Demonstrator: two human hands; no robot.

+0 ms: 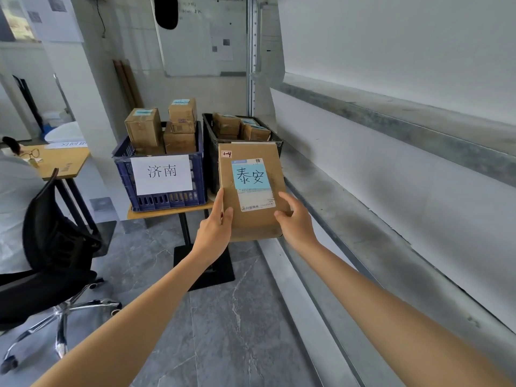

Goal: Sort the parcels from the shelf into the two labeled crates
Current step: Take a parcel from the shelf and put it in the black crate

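Holding the flat 泰安-labelled parcel (pixel 252 191) in mid-air by its near end, left hand (pixel 215 230) and right hand (pixel 296 222) each pinch a side edge, thumbs on top, long axis pointing away at the black crate (pixel 208 152) just beyond, blue crate (pixel 122 174) marked 济南 further left.

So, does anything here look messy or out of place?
Mildly: the boxes in the blue crate are heaped above its rim, and the left one is tilted. Nothing looks spilled, and the held parcel shows no tear.

Arms fwd; L hand (pixel 215 229), R hand (pixel 296 222) gripping (thumbs on top).
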